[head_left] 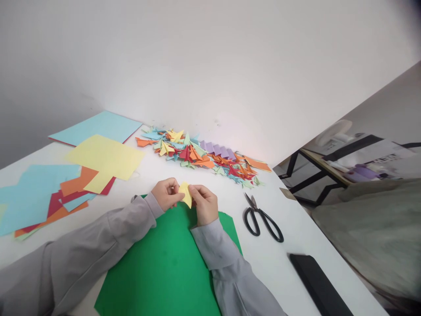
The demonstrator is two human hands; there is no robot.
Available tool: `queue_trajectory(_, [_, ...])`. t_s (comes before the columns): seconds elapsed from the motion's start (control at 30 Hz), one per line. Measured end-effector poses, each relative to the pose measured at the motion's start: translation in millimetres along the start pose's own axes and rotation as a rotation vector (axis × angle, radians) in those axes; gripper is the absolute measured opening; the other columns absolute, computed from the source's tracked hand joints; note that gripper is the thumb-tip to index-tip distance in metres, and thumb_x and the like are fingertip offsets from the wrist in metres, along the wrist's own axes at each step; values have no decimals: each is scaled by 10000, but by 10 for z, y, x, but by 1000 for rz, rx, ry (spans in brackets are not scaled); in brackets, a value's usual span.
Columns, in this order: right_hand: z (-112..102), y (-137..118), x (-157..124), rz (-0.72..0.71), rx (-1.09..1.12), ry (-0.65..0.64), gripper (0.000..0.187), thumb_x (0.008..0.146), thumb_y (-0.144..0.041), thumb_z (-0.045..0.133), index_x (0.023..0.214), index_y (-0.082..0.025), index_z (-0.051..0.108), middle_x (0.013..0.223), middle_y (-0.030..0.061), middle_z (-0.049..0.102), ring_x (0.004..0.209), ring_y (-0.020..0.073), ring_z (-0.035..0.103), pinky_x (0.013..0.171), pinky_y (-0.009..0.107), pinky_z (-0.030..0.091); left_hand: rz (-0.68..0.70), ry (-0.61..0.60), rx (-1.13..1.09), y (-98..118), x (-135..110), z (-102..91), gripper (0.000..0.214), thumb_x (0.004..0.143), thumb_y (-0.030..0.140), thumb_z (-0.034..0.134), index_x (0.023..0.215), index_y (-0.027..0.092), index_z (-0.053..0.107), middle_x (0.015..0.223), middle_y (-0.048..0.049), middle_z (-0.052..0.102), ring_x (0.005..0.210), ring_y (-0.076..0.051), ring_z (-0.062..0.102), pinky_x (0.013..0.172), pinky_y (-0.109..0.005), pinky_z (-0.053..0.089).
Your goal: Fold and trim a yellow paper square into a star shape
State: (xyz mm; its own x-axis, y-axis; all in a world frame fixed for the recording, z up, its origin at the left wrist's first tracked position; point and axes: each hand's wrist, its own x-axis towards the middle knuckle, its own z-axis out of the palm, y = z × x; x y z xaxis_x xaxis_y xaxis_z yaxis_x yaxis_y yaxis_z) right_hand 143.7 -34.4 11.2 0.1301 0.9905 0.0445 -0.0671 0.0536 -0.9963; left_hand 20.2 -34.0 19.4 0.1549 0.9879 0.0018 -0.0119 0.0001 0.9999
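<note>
Both my hands meet over the far edge of a green sheet (171,263) on the white table. My left hand (166,193) and my right hand (205,204) each pinch one side of a small folded yellow paper piece (186,193), held just above the sheet. Fingers of both hands are closed on it. Grey sleeves cover both my arms.
Black scissors (261,219) lie right of my hands. A heap of folded coloured paper shapes (200,156) runs along the wall. Loose sheets, yellow (105,158), light blue (97,127) and orange-red (62,193), lie at left. A black flat object (315,283) lies near the right table edge.
</note>
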Motion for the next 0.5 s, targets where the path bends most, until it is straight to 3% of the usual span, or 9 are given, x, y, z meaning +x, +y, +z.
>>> queue_trajectory(0.27, [-10,-18,14,114,43,-100,176,590,-321,611,540,-158,569,443,-48,491,393,82,434,361,208,350,202,45,211,5,-50,-16,116,628,124,494,736,164,484,370,104,338,322,-54,362,363,-170,276])
queue_trajectory(0.43, [-17,-18,31,157,103,-121,66,544,-223,555,544,-161,578,462,-37,529,431,105,477,368,208,364,420,77,303,-50,-37,-6,153,634,81,464,763,144,517,592,51,452,378,-16,337,384,-165,272])
queue_trajectory(0.5, [-16,-15,34,165,137,-131,101,508,-171,515,566,-161,597,500,-30,563,457,109,491,390,212,385,463,85,311,-79,-23,-9,164,640,71,454,769,142,527,657,32,467,396,-12,353,392,-165,283])
